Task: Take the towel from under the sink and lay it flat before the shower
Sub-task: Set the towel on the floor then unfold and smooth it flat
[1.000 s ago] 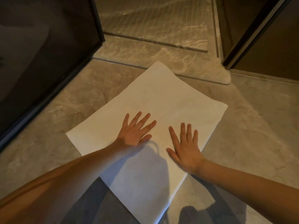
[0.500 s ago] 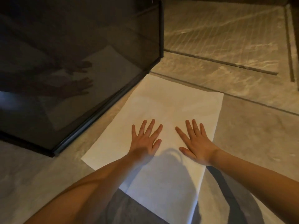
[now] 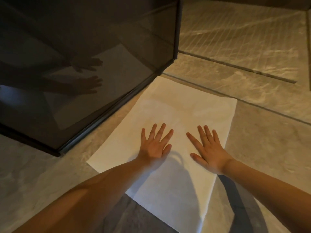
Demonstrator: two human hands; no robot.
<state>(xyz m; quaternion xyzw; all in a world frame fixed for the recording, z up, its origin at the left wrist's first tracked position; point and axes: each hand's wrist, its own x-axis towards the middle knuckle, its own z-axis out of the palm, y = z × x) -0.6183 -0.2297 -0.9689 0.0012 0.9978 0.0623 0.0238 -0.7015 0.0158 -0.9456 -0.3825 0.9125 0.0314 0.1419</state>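
The towel (image 3: 170,132) is white and lies spread flat on the stone floor (image 3: 262,148), in the middle of the view. Its far edge, toward 12 o'clock, reaches the dark line where the shower threshold (image 3: 244,84) begins. Its far left corner, at about 11 o'clock, comes very near the bottom corner of the dark glass panel (image 3: 84,56). The near edge of the towel runs toward 5 o'clock and is partly in shadow.

Both hands rest on the towel with palms down. The left hand (image 3: 155,145) lies a little left of the centre, fingers spread and stretched toward 12 o'clock. The right hand (image 3: 208,152) lies at about 3 o'clock from the left one, close to the right edge of the towel, fingers straight and pointing toward 11 o'clock. Neither hand grips anything; they are fully open and flat against the cloth.

The dark glass panel fills the area from 9 to 12 o'clock and shows a dim reflection of the hands and the towel.
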